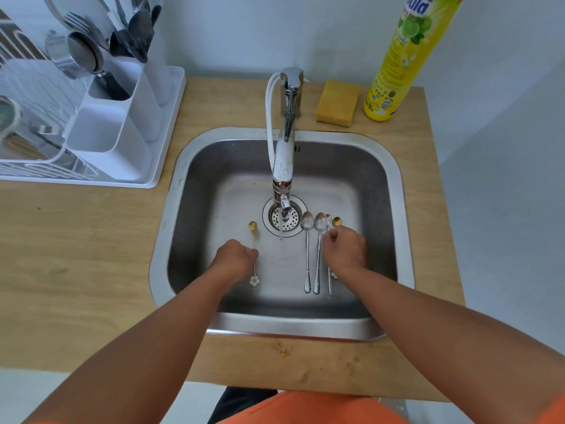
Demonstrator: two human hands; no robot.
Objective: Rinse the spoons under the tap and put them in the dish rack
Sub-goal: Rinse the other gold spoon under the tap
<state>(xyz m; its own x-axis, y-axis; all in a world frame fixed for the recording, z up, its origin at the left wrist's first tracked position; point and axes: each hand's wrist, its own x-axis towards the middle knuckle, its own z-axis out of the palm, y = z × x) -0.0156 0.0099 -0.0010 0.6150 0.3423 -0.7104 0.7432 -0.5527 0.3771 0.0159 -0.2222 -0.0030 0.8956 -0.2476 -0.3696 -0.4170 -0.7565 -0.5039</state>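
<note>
My left hand [235, 255] pinches the gold spoon [253, 240], just left of the stream [281, 229]; right hand [344, 247] curls over spoons [318, 255] lying front-to-back.

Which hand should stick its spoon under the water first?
Probably the left hand: it already grips the gold flower spoon just beside the stream. The right hand is farther off.

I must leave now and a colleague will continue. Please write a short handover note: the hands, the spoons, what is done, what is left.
Left hand grips a gold spoon with a flower end, left of the running stream in the sink.
Right hand reaches into the spoons right of the drain; whether it holds one is unclear.
Two silver spoons lie there, a thin one and another gold one beside them.
Done: tap runs.
Left: rinse each spoon, put it in the dish rack.
</note>
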